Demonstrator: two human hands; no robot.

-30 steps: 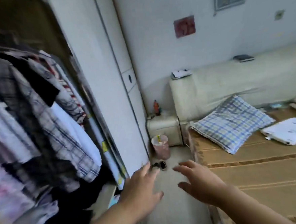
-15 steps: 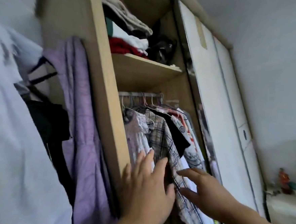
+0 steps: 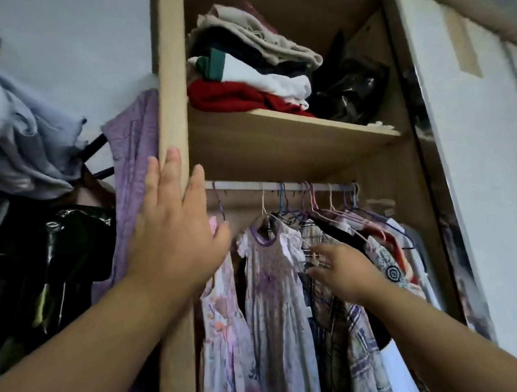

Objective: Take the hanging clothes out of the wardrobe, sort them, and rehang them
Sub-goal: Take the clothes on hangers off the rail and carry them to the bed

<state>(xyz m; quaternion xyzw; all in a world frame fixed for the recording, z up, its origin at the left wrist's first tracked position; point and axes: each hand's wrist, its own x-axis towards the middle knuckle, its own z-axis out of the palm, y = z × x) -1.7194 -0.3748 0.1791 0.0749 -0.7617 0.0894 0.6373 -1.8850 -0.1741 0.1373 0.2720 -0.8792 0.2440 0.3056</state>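
The wardrobe's rail (image 3: pixel 244 185) carries several garments on wire hangers. A floral pink dress (image 3: pixel 223 327) hangs at the left end, and beside it a lilac-trimmed pale dress (image 3: pixel 273 292). Further right come a plaid shirt (image 3: pixel 349 330), a black garment (image 3: pixel 338 236) and a patterned shirt (image 3: pixel 389 267). My left hand (image 3: pixel 174 232) is raised flat with straight fingers in front of the wardrobe's wooden side panel (image 3: pixel 171 79), holding nothing. My right hand (image 3: pixel 343 271) reaches into the clothes, its fingertips at the pale dress's shoulder and the plaid shirt.
Folded clothes (image 3: pixel 244 92) and a black plastic bag (image 3: pixel 351 91) sit on the shelf (image 3: pixel 278 145) above the rail. Outside the panel at left hang a purple garment (image 3: pixel 136 173), pale blue cloth (image 3: pixel 27 144) and a shiny black bag (image 3: pixel 50 256). A white sliding door (image 3: pixel 477 150) stands at right.
My view swung from the bed and floor up to the wardrobe's rail and shelf. Both hands rose, the left up along the side panel and the right into the hanging clothes.
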